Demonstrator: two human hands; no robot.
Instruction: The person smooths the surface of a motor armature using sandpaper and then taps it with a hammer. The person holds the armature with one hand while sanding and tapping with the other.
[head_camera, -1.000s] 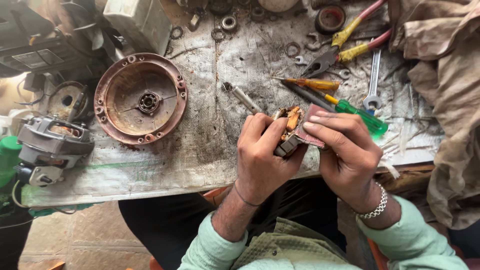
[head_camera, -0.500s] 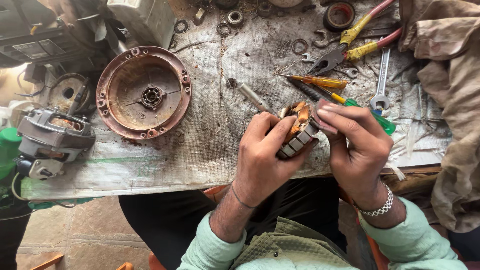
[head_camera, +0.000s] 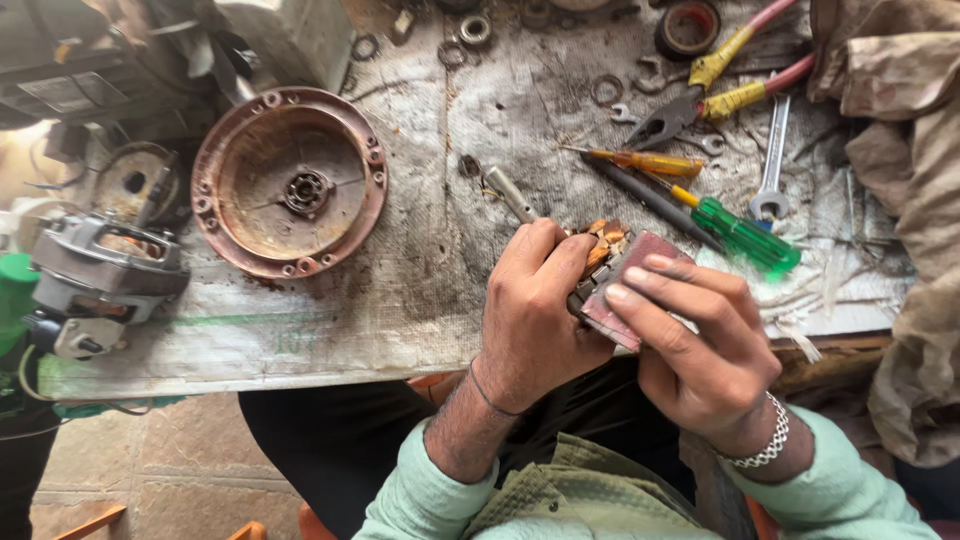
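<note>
Head view, looking down on a cluttered counter (head_camera: 420, 300). The left hand (head_camera: 535, 310) was closed around a small motor armature (head_camera: 600, 255), its steel shaft (head_camera: 512, 194) projecting up and to the left beyond the knuckles and its copper windings showing between the two hands. The right hand (head_camera: 700, 340) pressed a reddish sheet of abrasive paper (head_camera: 640, 290) against the armature's near side, fingers laid flat and nearly straight over the sheet; it gripped nothing else. The part was held above the counter's front edge, over the lap, and not resting on the surface.

For this rubbing step a sound technique would likely have been to keep the left-hand grip firm on the core, not on the windings, and to turn the part a little at a time so the abrasive met the surface evenly. Light, flat finger pressure would probably have served better than fingertip force, which could gouge copper.

Beside the hands lay a green-handled screwdriver (head_camera: 745, 235), an orange-handled screwdriver (head_camera: 650, 161), pliers with yellow-and-pink grips (head_camera: 700, 95) and a spanner (head_camera: 771, 165). A rusty round end cover (head_camera: 288, 180) with a central bearing sat to the left, a motor body (head_camera: 105, 275) beyond it near the counter's left end.
</note>
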